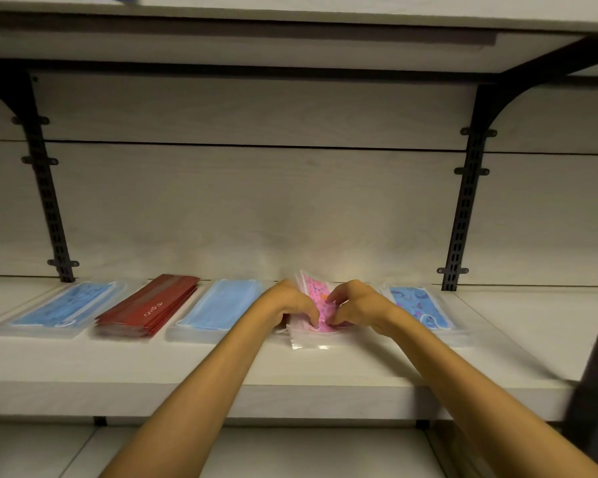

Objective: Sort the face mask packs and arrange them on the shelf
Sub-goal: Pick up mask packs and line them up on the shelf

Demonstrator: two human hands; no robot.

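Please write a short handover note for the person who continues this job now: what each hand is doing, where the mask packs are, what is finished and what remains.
Left hand and right hand: both have curled fingers on the pink patterned packs, which sit mid-shelf, apparently being squared up.

On the shelf, from left to right: a blue pack, a stack of red packs, a plain blue pack, the pink ones, then a blue patterned pack.

Done: four groups lie flat in a row.

Left: settle the pink packs flat and in line, then let go. Whether more packs wait out of view, I cannot tell.
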